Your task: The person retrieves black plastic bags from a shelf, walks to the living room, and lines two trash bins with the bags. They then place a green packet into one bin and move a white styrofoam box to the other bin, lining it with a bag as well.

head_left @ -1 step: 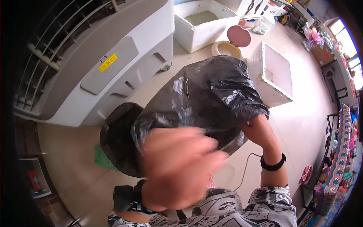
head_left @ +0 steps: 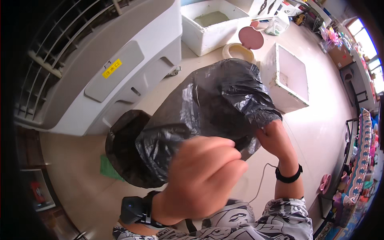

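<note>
A large black plastic bag [head_left: 212,102] spreads out in front of me, wrinkled and shiny, with a rounded dark part at its lower left. My right hand [head_left: 274,138] is closed on the bag's right edge, bunching the plastic. Nearer to the camera, my left hand [head_left: 206,176] is curled with its fingers closed, covering part of the bag's lower side. Whether anything is in those fingers is hidden.
A big grey pet crate [head_left: 132,68] with wire bars stands at the left. Behind the bag are a white foam box [head_left: 200,40], a round container [head_left: 239,52] with a pink lid, and another foam box [head_left: 276,80]. A green piece [head_left: 110,167] lies on the floor.
My left hand has shifted slightly right, its fingers curling tighter and less blurred. My right hand keeps its hold on the bag.
</note>
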The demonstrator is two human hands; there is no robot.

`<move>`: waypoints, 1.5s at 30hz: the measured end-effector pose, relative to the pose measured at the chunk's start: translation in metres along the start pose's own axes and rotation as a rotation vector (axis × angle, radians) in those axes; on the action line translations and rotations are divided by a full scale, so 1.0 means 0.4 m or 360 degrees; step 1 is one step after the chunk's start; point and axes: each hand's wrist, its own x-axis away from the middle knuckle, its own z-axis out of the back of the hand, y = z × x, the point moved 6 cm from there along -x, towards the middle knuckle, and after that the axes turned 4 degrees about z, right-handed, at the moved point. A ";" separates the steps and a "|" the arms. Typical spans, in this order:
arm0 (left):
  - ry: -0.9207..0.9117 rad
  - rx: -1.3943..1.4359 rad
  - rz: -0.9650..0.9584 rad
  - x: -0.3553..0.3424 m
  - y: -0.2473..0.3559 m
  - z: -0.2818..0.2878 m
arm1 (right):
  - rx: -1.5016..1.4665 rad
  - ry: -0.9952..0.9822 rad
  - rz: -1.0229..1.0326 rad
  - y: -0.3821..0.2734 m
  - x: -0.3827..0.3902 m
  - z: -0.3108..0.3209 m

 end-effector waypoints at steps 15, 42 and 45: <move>-0.1360 -0.0895 0.0754 -0.025 -0.387 -0.532 | -0.0937 0.0792 0.0126 0.120 0.039 -0.005; -0.1384 -0.0859 0.0776 -0.042 -0.516 -0.771 | -0.1737 0.0960 -0.0251 0.281 0.032 0.042; -0.1590 -0.0871 0.0784 -0.033 -0.493 -0.810 | -0.1303 0.0973 -0.0436 0.392 -0.040 0.037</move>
